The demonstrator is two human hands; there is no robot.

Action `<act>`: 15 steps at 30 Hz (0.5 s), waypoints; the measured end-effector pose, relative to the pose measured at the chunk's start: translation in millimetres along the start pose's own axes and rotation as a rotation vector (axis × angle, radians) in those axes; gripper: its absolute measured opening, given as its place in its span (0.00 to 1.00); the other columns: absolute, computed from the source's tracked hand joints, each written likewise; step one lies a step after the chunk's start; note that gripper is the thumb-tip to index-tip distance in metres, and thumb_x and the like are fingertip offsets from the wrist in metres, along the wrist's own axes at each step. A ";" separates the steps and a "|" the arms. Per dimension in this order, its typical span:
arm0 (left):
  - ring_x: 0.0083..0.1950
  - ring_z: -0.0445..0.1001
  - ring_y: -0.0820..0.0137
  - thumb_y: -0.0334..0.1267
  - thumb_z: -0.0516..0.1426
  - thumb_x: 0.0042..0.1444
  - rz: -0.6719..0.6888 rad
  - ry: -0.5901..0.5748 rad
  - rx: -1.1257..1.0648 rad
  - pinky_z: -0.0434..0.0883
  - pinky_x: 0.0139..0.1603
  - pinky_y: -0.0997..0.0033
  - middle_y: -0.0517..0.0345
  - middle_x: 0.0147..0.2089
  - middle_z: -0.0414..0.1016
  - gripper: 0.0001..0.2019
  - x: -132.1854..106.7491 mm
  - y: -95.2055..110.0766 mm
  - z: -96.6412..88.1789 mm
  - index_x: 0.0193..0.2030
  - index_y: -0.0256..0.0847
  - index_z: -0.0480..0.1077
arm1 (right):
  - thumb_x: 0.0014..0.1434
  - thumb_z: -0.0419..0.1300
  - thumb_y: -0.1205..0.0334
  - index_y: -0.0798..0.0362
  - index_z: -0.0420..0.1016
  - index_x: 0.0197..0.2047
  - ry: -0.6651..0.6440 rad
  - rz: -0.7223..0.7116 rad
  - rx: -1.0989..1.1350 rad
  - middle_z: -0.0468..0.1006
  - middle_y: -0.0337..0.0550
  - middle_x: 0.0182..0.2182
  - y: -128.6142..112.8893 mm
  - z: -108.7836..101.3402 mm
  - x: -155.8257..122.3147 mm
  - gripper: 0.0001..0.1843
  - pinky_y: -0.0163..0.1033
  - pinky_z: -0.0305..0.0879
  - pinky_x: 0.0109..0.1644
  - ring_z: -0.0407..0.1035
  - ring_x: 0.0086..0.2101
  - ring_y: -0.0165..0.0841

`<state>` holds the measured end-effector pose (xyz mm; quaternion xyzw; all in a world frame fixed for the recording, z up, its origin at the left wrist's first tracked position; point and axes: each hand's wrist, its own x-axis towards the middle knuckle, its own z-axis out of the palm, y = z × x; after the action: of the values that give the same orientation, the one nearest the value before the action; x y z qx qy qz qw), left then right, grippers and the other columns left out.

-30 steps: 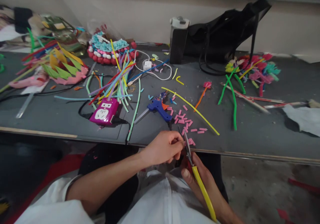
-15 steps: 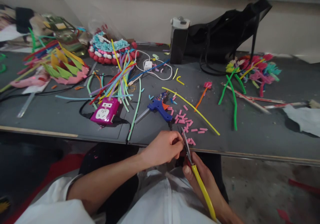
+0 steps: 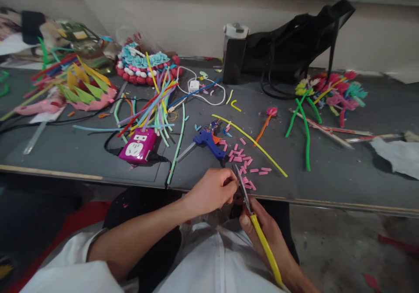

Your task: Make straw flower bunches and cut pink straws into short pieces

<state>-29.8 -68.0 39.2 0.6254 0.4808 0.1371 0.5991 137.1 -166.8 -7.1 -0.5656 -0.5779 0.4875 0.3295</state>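
Note:
My right hand [image 3: 266, 227] grips a pair of scissors with yellow handles [image 3: 263, 238], its blades pointing up over the table's front edge. Just left of the blades, my left hand [image 3: 216, 190] is closed in a pinch. Whatever lies between its fingertips is too small or hidden to make out. Several short cut pieces of pink pipe cleaner [image 3: 240, 155] are scattered on the table beyond the blades. Behind my left hand rests a blue hot glue gun [image 3: 209, 143] with a clear stick in it. A long yellow pipe cleaner [image 3: 252, 142] lies past the pink pieces.
A magenta power socket [image 3: 138, 146] and a heap of coloured pipe cleaners [image 3: 153, 105] are on the left. A dark bottle [image 3: 234, 57] and a black bag [image 3: 288, 44] stand at the back. Green pipe cleaners [image 3: 307, 140] and pipe-cleaner flowers [image 3: 352, 94] lie to the right.
My left hand has shifted very slightly up and left, a little away from the blades. The scissors stay almost in the same place, and the table things are unchanged.

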 end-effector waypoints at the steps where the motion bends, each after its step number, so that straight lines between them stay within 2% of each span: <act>1: 0.17 0.62 0.79 0.43 0.49 0.59 0.003 0.000 0.008 0.58 0.19 0.80 0.66 0.21 0.69 0.11 0.5 0.1 -0.8 0.34 0.39 0.67 | 0.63 0.55 0.52 0.51 0.68 0.49 0.002 0.001 -0.005 0.72 0.39 0.32 0.1 0.0 -0.1 0.15 0.31 0.64 0.32 0.66 0.30 0.32; 4: 0.17 0.63 0.79 0.43 0.49 0.59 0.012 -0.008 0.043 0.58 0.20 0.80 0.65 0.22 0.69 0.12 1.6 0.2 -2.1 0.34 0.38 0.68 | 0.63 0.55 0.52 0.52 0.69 0.48 0.013 -0.008 -0.017 0.72 0.38 0.31 0.0 0.3 0.2 0.15 0.31 0.64 0.31 0.65 0.30 0.32; 10: 0.20 0.64 0.78 0.42 0.49 0.59 0.059 0.001 0.131 0.57 0.23 0.80 0.63 0.22 0.70 0.13 2.2 0.3 -2.9 0.31 0.38 0.68 | 0.64 0.55 0.52 0.51 0.68 0.49 -0.005 -0.015 -0.007 0.74 0.40 0.35 -3.5 0.6 1.0 0.15 0.31 0.67 0.35 0.68 0.32 0.32; 15: 0.20 0.64 0.78 0.41 0.48 0.59 0.066 -0.008 0.169 0.57 0.23 0.79 0.62 0.22 0.70 0.13 2.1 0.9 -3.6 0.29 0.38 0.68 | 0.64 0.54 0.51 0.51 0.68 0.52 -0.018 -0.015 0.027 0.75 0.42 0.40 -6.6 1.1 2.0 0.17 0.32 0.68 0.42 0.71 0.40 0.35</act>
<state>-31.1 -64.0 40.0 0.6899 0.4672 0.1132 0.5412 133.6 -164.3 -1.6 -0.5522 -0.5784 0.4980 0.3356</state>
